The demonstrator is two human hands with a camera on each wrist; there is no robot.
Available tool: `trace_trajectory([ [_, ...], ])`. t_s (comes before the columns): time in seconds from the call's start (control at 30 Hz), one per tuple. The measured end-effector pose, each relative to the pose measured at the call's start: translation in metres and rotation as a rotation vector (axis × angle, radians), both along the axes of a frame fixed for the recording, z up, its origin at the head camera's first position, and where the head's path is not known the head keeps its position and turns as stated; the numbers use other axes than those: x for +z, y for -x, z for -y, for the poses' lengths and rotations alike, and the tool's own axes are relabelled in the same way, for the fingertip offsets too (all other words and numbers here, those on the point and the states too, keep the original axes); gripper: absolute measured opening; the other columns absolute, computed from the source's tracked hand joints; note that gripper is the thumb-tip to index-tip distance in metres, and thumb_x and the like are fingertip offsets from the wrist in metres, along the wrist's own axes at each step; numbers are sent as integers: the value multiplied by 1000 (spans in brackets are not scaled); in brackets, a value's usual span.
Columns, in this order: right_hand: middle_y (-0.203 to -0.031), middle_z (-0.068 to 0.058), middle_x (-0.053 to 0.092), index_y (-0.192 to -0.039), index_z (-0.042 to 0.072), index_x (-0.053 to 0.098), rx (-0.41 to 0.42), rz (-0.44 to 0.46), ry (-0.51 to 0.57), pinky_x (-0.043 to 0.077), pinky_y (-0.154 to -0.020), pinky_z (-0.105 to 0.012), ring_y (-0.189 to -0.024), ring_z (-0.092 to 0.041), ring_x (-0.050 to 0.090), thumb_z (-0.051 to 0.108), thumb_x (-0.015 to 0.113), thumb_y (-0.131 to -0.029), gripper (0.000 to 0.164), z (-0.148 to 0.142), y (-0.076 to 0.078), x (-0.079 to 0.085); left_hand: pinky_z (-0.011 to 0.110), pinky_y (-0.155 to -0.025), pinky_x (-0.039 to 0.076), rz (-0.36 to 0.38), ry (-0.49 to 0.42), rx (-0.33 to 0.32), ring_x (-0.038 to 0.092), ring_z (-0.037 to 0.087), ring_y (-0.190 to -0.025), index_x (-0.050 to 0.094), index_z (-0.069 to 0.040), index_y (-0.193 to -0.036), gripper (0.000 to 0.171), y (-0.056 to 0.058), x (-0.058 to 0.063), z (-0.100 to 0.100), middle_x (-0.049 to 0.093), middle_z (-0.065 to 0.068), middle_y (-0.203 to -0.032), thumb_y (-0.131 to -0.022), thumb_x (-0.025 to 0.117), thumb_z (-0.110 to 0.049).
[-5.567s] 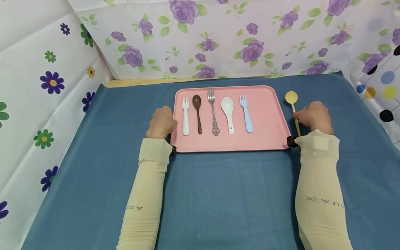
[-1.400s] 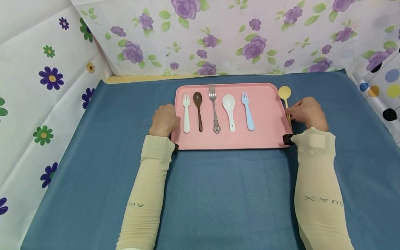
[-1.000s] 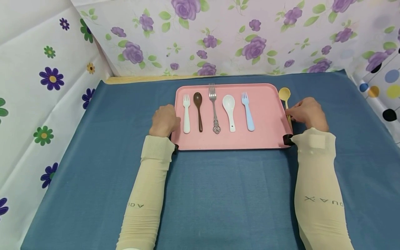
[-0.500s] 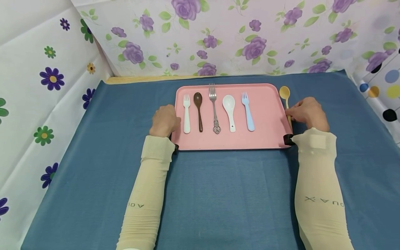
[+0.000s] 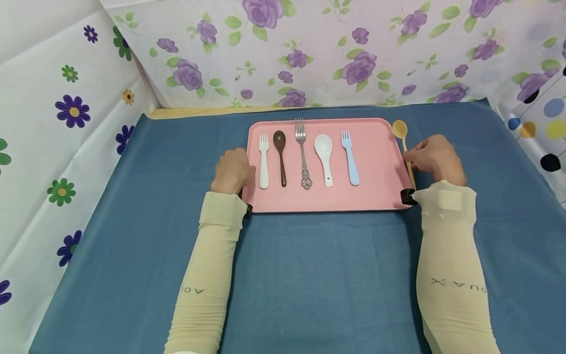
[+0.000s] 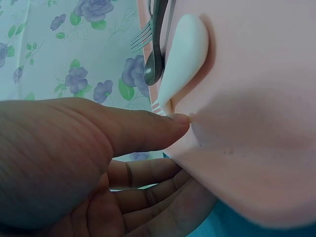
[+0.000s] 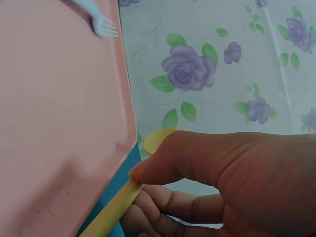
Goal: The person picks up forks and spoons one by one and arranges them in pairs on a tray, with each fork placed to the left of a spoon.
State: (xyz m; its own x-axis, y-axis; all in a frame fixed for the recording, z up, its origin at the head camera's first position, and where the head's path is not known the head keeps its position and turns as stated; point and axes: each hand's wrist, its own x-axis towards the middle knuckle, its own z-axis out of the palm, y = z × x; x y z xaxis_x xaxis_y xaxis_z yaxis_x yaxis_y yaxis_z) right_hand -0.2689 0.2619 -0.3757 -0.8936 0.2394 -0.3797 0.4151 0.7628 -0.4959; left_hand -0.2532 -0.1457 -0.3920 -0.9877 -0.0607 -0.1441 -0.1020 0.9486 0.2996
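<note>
My left hand [image 5: 232, 172] grips the left rim of a pink tray [image 5: 292, 202]. In the left wrist view its thumb [image 6: 153, 129] lies over the rim and the fingers curl outside it. At the tray's right edge, my right hand [image 5: 438, 157] pinches a yellow spoon [image 5: 400, 129] by the handle, bowl pointing away. The spoon lies just outside the rim; whether it touches the tray I cannot tell. On the tray lie a white fork [image 5: 264, 164], a brown spoon [image 5: 279, 142], a silver fork [image 5: 302, 152], a white spoon [image 5: 324, 145] and a light blue fork [image 5: 351, 160].
A blue cloth [image 5: 318, 285] covers the table under the tray. Behind stands a floral backdrop [image 5: 327, 29], with flowered sheeting [image 5: 35, 147] on the left. Black wrist straps [image 5: 407, 196] sit close to the tray's near corners.
Since the oldest frame, my right hand has brought the yellow spoon left, up beside the tray's edge. Lately its bowl has tipped slightly further left. My left hand stays at the rim.
</note>
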Motion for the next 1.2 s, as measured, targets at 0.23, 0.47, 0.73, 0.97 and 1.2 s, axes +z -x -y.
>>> trace_trajectory([
  [0.23,-115,-26,53,-113,-3,60,17,-10,14,46,-79,-58,-100,-40,50,40,60,-90,48,0,0,1,34,-51,43,1,0,-1,57,26,-63,59,-2,-74,25,-1,1,0,54,10,-66,-93,54,-18],
  [0.47,-115,-25,53,-112,-2,62,42,-27,25,46,-78,-57,-99,-38,51,36,58,-92,43,2,1,0,35,-53,45,12,-4,-3,58,27,-65,61,-1,-78,24,0,2,0,59,13,-72,-93,55,-19],
  [0.73,-105,-22,56,-102,-2,65,74,-57,27,44,-68,-48,-92,-35,52,30,56,-92,35,2,1,-1,35,-53,45,10,-9,1,58,27,-65,60,-1,-80,24,-1,2,-1,57,13,-71,-94,55,-19],
  [0.97,-103,-22,58,-101,-3,68,106,-72,8,44,-66,-45,-88,-34,51,27,55,-92,34,5,3,-3,35,-53,44,13,-5,2,57,27,-64,59,-1,-77,25,-1,1,-1,52,11,-67,-94,54,-19],
  [1.2,-99,-21,62,-103,-3,69,122,-68,2,47,-66,-44,-85,-33,53,25,55,-92,33,10,5,-4,35,-54,45,10,2,2,58,27,-65,60,-1,-77,25,-1,2,-1,54,11,-68,-94,55,-20],
])
